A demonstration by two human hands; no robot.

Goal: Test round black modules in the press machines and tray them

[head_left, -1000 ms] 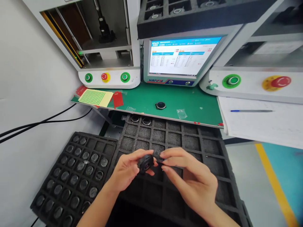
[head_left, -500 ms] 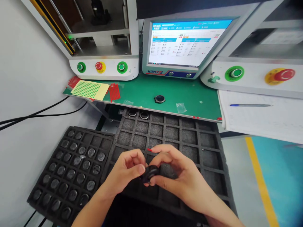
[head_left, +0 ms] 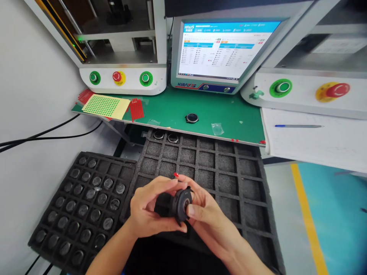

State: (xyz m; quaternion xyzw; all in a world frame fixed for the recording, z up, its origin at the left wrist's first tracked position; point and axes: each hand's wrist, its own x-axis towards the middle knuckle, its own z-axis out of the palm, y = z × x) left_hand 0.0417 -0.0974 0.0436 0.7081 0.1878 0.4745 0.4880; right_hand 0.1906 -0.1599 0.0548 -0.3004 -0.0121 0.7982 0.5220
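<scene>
A round black watch case [head_left: 181, 206] is held up between my two hands, tilted so that its back with a sensor window faces right. My left hand [head_left: 150, 208] grips its rim, thumb below and fingers above. My right hand [head_left: 210, 214] presses its thumb on the back, the other fingers partly hidden behind the case. A small red piece [head_left: 176, 175] shows at the tip of my right index finger. Under my hands lies a black foam tray [head_left: 200, 165] with square pockets. Two watch cases [head_left: 173, 138] sit in its far-left pockets.
Another watch case [head_left: 192, 118] lies on the green bench [head_left: 169, 109]. A second foam tray [head_left: 114, 169], left, holds several round parts. Red strips [head_left: 137, 109], a green-dotted sheet [head_left: 104, 106], papers [head_left: 315, 143] with a pen [head_left: 298, 126], a monitor [head_left: 223, 53] and button panels [head_left: 123, 82] stand around.
The watch case has been turned so its back shows more. My left hand has opened wider around its rim, and my right thumb has moved onto the back. The view has shifted slightly.
</scene>
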